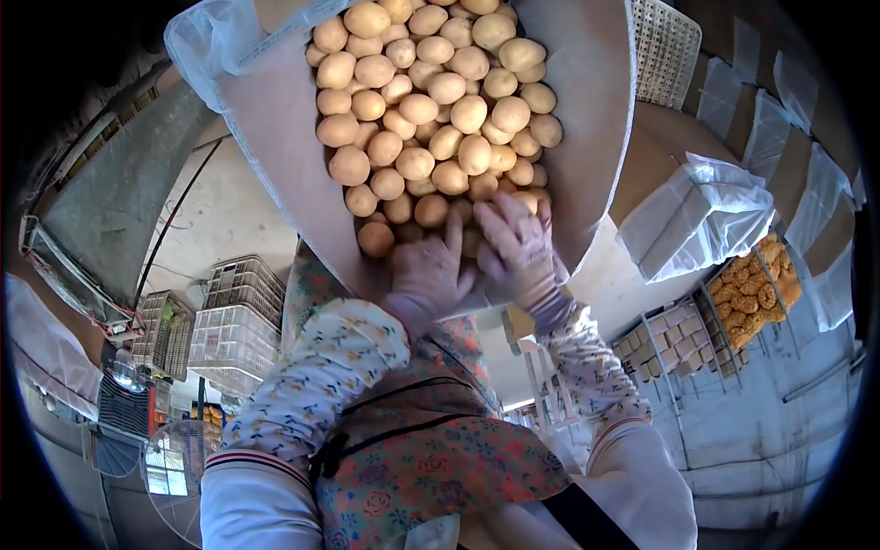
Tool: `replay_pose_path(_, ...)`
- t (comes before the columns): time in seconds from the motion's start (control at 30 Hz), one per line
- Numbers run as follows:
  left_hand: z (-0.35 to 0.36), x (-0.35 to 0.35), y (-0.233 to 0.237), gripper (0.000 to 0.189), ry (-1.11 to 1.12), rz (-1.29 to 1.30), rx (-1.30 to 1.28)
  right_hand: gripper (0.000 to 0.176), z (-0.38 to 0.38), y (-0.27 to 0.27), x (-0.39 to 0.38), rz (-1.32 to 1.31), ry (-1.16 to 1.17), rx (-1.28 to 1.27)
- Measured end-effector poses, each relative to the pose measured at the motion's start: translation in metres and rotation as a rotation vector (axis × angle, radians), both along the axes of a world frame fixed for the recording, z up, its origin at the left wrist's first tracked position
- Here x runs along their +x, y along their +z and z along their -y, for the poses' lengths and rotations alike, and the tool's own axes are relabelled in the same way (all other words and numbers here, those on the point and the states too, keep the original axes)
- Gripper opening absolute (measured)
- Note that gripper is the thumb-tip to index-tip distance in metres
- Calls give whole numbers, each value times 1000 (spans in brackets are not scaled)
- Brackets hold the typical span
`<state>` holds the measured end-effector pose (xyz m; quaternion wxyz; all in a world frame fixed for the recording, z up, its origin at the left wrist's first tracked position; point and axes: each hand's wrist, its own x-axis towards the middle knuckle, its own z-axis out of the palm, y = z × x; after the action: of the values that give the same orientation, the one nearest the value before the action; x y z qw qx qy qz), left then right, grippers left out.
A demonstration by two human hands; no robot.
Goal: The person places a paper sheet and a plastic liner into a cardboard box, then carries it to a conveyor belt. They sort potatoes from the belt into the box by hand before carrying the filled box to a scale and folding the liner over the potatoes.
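Observation:
A deep carton [266, 119] with a pale lining holds many round, tan, potato-like pieces of produce [446, 88]. My left hand [427, 273] is at the near end of the pile, its index finger stretched forward and its thumb apart. Beside it, my right hand [518, 246] reaches over the nearest pieces with fingers bent and spread. The fingertips of both hands are right at the produce, and the right hand partly covers a few pieces. Thin, pale gloves appear to cover both hands.
Stacked plastic crates [236, 325] stand to the left, near a fan [174, 477]. At the right are cartons with white plastic liners [701, 215] and a rack of orange-brown goods [753, 291]. A woven basket [666, 53] is beyond the carton's right side.

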<state>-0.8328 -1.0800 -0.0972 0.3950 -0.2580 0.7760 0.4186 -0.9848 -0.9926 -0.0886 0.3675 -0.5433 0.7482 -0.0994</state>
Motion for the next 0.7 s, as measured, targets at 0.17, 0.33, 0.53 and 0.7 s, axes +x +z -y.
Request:
replay_pose_path(0.17, -38, 15, 15, 88, 85, -46, 127, 32, -23, 31, 23, 29, -31, 21)
replay_pose_path(0.33, 88, -8, 13, 33, 418, -306, -173, 21, 43, 29, -26, 393, -420, 399)
replay_pose_path(0.53, 236, -47, -103, 56, 1080, 139, -99, 57, 188, -98, -103, -285, -119, -227)
replay_pose_path(0.7, 239, -56, -118, 60, 975, 116, -293, 50, 248, -112, -107, -212, -49, 198)
